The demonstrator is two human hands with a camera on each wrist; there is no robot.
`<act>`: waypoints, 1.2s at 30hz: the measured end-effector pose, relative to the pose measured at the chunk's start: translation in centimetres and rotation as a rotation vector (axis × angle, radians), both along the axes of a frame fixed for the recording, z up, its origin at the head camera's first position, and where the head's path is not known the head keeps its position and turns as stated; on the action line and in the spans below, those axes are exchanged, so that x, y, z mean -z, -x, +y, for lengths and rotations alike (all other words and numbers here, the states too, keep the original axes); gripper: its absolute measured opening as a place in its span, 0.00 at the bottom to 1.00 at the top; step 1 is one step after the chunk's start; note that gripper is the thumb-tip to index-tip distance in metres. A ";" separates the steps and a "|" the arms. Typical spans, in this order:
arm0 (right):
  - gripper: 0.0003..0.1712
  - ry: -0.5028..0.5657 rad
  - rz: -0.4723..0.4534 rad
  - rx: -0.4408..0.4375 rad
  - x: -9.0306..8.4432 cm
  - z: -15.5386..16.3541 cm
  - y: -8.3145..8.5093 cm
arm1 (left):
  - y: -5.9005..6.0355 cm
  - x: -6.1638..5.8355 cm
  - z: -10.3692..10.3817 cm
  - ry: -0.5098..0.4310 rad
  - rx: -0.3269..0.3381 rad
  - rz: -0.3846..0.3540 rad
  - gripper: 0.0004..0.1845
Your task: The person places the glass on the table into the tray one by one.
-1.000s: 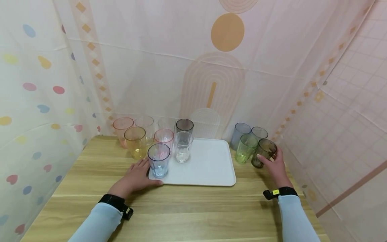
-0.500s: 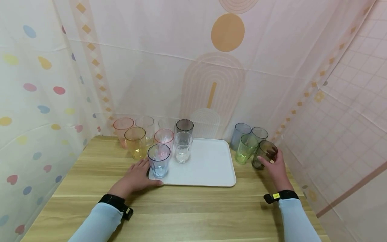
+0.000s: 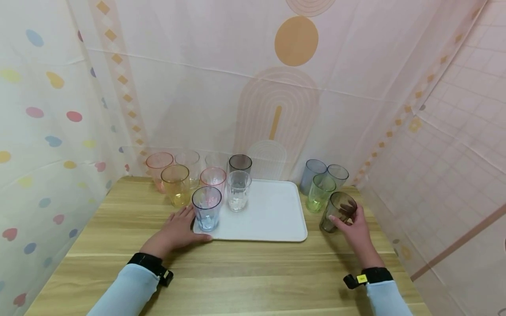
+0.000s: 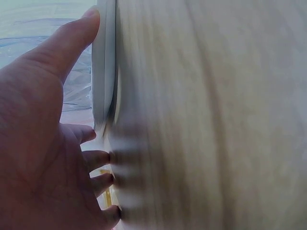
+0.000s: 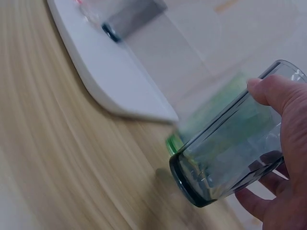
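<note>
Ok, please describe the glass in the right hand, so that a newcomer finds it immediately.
Find the white tray. Right of it, beside the green glass, is the dark smoky glass. Unlike its paler neighbours, it is gripped by the right hand.

The dark tumbler [image 5: 230,143] looks glossy; the tray [image 3: 272,215] smooth plastic; the tabletop [image 3: 245,276] wood-grained.

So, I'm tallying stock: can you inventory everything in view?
Table: 1, tan, foreground
Tray: 1, white, on table
Held glass: 1, smoky brown, right hand
Right glasses: 3, green, bluish, grey, right of tray
Tray glasses: 5, blue, pink, dark grey, two clear, tray's left half
Left glasses: 3, yellow, red, clear, left of tray
Hangings: count unclear, pale, behind, beside table
Wristbands: 2, black, wrists
Sleeves: 2, pale blue, forearms
Left hand: 1, bare, tray corner
Right hand: 1, bare, gripping held glass
</note>
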State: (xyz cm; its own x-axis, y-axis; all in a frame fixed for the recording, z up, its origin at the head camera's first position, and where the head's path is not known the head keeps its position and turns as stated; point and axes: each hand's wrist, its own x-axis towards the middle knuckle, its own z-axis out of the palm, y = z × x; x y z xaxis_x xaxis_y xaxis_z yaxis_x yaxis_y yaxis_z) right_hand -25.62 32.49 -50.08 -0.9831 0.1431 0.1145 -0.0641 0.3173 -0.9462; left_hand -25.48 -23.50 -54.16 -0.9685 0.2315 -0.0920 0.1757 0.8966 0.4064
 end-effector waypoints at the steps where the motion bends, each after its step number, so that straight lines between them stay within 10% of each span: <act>1: 0.54 -0.003 -0.003 -0.009 -0.1 -0.4 -0.2 | 0.0 0.0 0.0 -0.001 0.001 0.000 0.74; 36: 0.50 0.022 0.121 -0.452 0.5 -22.3 0.0 | -0.4 -0.5 0.1 -0.023 -0.013 0.014 0.73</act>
